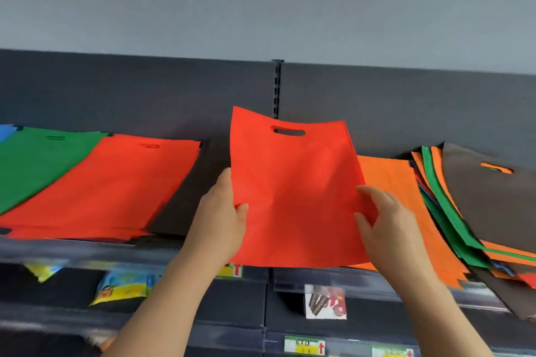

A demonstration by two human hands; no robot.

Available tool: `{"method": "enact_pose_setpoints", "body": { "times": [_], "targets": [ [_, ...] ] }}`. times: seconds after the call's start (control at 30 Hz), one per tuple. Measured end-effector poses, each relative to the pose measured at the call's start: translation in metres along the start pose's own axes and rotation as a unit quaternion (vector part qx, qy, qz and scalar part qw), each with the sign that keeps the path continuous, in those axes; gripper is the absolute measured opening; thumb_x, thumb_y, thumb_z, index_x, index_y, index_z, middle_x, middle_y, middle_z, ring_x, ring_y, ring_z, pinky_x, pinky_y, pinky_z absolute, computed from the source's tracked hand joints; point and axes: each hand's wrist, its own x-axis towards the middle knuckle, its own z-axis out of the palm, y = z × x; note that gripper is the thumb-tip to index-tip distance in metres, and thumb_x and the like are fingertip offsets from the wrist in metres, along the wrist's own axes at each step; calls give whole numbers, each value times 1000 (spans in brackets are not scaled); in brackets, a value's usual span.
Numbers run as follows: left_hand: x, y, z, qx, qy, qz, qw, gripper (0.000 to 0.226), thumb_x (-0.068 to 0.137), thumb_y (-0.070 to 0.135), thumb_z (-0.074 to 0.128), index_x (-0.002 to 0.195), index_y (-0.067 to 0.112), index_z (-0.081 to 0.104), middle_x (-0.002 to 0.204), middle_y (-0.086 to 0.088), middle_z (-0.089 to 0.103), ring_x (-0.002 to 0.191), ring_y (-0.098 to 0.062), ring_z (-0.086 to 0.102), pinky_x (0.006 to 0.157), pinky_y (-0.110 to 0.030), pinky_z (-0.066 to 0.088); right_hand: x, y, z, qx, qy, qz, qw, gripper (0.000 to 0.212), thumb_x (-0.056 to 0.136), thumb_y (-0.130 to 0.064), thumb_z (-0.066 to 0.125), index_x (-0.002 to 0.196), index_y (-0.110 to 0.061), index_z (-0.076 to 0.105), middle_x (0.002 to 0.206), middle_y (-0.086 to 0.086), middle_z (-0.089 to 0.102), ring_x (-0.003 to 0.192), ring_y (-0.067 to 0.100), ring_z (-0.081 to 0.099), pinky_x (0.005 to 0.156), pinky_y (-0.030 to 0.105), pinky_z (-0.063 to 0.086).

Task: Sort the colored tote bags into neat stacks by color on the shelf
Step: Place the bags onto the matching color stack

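Your left hand pinches the left edge of a red tote bag, with the thumb on the front face and the other fingers hidden behind the cloth. Your right hand holds the right edge of the same bag, its thumb and fingers curled on the cloth. Between both hands the bag stands almost upright, with its cut-out handle at the top. It is lifted in front of the shelf, not lying on it.

Just behind the bag's right side lies a flat orange stack. To the left, a black bag lies beside a red stack, then a green stack, and a small piece of blue shows at the far edge. On the far right sits an unsorted pile with green, orange and dark bags, fanned out and hanging over the shelf front. Lower shelves hold blurred packets.
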Motion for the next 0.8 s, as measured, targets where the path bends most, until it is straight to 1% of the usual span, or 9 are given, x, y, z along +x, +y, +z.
{"method": "enact_pose_setpoints", "body": {
  "times": [0.1, 0.17, 0.27, 0.33, 0.43, 0.57, 0.73, 0.8],
  "targets": [
    [-3, -38, -35, 23, 12, -9, 1000, 50, 86, 7, 61, 132, 16, 42, 119, -5, 61, 110, -28, 55, 82, -28, 36, -10, -40, 28, 10, -15, -16, 1000, 47, 80, 0, 61, 124, -14, 57, 112, 7, 61, 99, 30, 58, 82, 36, 44],
    [-5, -59, -55, 30, 17, -17, 999, 50, 86, 7, 61, 132, 15, 42, 119, -6, 61, 110, -29, 55, 81, -28, 35, -16, -62, 45, 18, -23, -25, 999, 46, 81, -1, 60, 125, -15, 57, 111, 6, 60, 97, 29, 58, 80, 34, 43],
    [-6, -90, -80, 36, 25, -42, 998, 49, 87, 6, 60, 132, 15, 43, 118, -5, 61, 109, -29, 55, 72, -22, 30, -21, -93, 69, 31, -42, -37, 998, 46, 84, -1, 58, 127, -14, 55, 115, 5, 59, 99, 27, 58, 79, 29, 40],
    [-5, -109, -95, 39, 29, -57, 997, 47, 87, 6, 59, 130, 17, 43, 114, -3, 61, 106, -28, 56, 70, -21, 29, -20, -112, 84, 31, -56, -45, 997, 46, 84, -1, 57, 129, -14, 54, 117, 5, 59, 100, 26, 58, 78, 27, 38],
    [3, -137, -114, 58, 33, -75, 995, 49, 87, 7, 60, 132, 16, 42, 116, -4, 61, 108, -28, 56, 75, -26, 34, -13, -140, 107, 38, -74, -58, 995, 46, 86, -2, 56, 130, -15, 53, 119, 5, 58, 101, 24, 57, 80, 26, 39],
    [22, -168, -133, 100, 37, -103, 989, 50, 86, 10, 61, 132, 15, 41, 118, -7, 61, 109, -31, 55, 84, -34, 41, 1, -170, 135, 44, -98, -82, 991, 47, 87, -4, 56, 132, -16, 51, 122, 4, 57, 106, 24, 57, 88, 30, 42],
    [49, -197, -150, 111, 35, -120, 986, 48, 87, 11, 61, 131, 16, 42, 120, -7, 60, 111, -29, 55, 87, -33, 42, 22, -195, 168, 40, -132, -83, 987, 52, 89, -10, 55, 139, -16, 42, 130, 3, 53, 114, 24, 54, 91, 33, 43],
    [61, -211, -153, 121, 28, -125, 984, 49, 87, 12, 61, 131, 17, 42, 119, -7, 61, 111, -29, 55, 89, -35, 44, 29, -202, 180, 38, -146, -81, 985, 54, 88, -12, 55, 140, -17, 40, 129, 2, 55, 116, 24, 53, 92, 35, 46]
  ]
}}
